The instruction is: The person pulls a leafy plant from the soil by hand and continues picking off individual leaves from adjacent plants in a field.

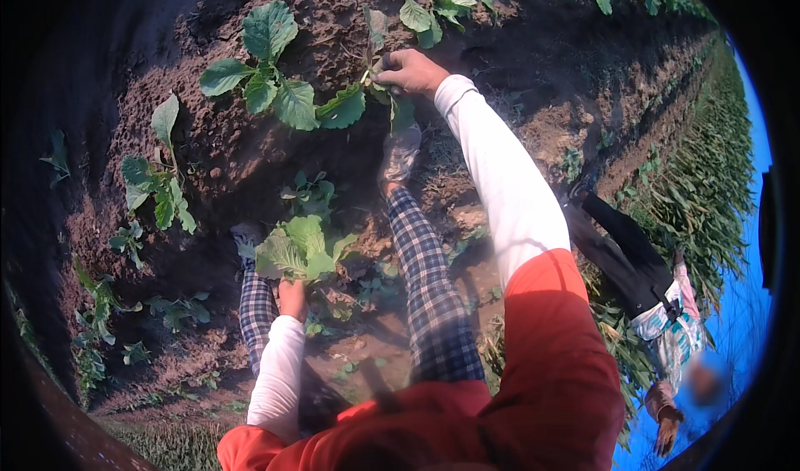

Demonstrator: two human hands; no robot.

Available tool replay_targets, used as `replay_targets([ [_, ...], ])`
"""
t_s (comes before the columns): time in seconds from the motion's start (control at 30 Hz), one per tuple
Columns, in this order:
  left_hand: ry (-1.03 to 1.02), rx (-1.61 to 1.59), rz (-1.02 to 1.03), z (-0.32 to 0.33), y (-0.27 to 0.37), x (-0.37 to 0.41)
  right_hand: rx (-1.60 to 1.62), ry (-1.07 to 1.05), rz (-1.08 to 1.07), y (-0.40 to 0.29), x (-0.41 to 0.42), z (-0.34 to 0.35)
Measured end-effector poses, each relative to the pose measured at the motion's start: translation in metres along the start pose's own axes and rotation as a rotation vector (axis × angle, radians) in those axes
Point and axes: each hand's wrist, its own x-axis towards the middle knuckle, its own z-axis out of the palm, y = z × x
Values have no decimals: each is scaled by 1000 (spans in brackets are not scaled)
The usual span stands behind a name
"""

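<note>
My left hand (pixel 293 300), low between my legs, is shut on the stems of a bunch of pale green leaves (pixel 300 249). Further out, my right hand (pixel 414 74) is shut on the stems of a leafy plant (pixel 342 107) growing at the bed's edge, fingers pinched near its base. One of that plant's leaves looks dull and wilted and stands above my fingers. Just left of it a larger leafy plant (pixel 267 74) spreads broad toothed leaves over the soil. The stem ends in my left fist are hidden.
More leafy seedlings grow in the raised soil bed (pixel 212 133), including a plant (pixel 156 187) at left and a cluster (pixel 434 15) beyond my right hand. My shoes (pixel 400 152) stand in the furrow. Another person (pixel 650 296) stands at right, beside dense tall crops (pixel 700 177).
</note>
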Motion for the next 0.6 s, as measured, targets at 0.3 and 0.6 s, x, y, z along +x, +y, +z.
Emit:
replay_targets([
  [0.3, -68, 51, 45, 67, 36, -57, -347, 594, 87, 135, -147, -53],
  [0.6, -226, 381, 284, 202, 88, -97, -72, 738, 106, 171, -229, -101],
])
